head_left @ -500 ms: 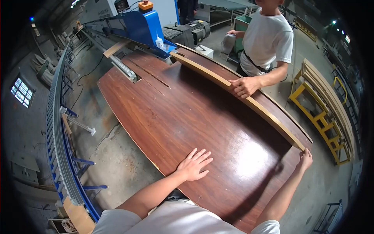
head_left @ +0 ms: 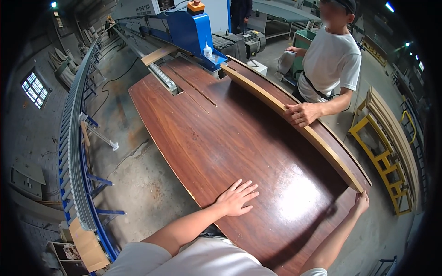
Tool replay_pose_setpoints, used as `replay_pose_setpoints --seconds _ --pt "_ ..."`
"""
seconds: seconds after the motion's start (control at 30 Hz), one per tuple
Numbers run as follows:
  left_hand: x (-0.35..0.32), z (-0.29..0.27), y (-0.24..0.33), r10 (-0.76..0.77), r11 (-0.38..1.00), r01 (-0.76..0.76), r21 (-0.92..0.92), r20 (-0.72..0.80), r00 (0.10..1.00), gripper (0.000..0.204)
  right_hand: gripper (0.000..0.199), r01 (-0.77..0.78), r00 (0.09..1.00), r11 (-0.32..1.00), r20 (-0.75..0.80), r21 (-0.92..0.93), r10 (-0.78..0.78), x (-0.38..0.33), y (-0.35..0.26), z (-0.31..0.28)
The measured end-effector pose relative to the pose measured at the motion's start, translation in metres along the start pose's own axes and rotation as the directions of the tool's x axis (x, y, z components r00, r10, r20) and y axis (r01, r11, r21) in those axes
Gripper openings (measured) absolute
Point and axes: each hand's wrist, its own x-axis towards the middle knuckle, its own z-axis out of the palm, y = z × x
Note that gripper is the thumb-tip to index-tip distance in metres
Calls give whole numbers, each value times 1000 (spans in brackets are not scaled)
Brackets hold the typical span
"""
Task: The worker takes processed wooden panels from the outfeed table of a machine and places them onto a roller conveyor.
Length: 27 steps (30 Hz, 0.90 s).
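Change: nothing has visibly moved since earlier.
Left hand (head_left: 236, 198): flat, fingers spread on the near wooden panel (head_left: 239, 138) (holding nothing).
Right hand (head_left: 360, 203): fingers curled on the panel's near-right corner.
Room: bare floor (head_left: 138, 179) left.

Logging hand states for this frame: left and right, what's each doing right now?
Left hand: open, flat on the wooden panel.
Right hand: at the panel's corner; grip cannot be told.

A grey concrete floor (head_left: 138, 179), a barred window (head_left: 34, 89) at left, yellow racks (head_left: 382, 161) at right.
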Motion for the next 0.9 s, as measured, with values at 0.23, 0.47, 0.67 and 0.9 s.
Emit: replay_pose_setpoints --seconds 0.23,0.47,0.67,0.9 --pt "1 -1 0 -4 1000 4 -2 11 1000 59 28 39 999 996 -29 83 -37 -8 3 2" --pt "0 1 0 1 1000 -1 -3 0 1000 58 26 76 994 979 -69 -189 -90 -28 -11 8" --pt "0 1 0 7 1000 -7 -8 -11 1000 58 23 77 994 974 -63 -214 -92 -38 -20 14" --pt "0 1 -2 -3 1000 3 -14 -15 1000 58 18 120 992 992 -48 48 -118 -39 -3 14"
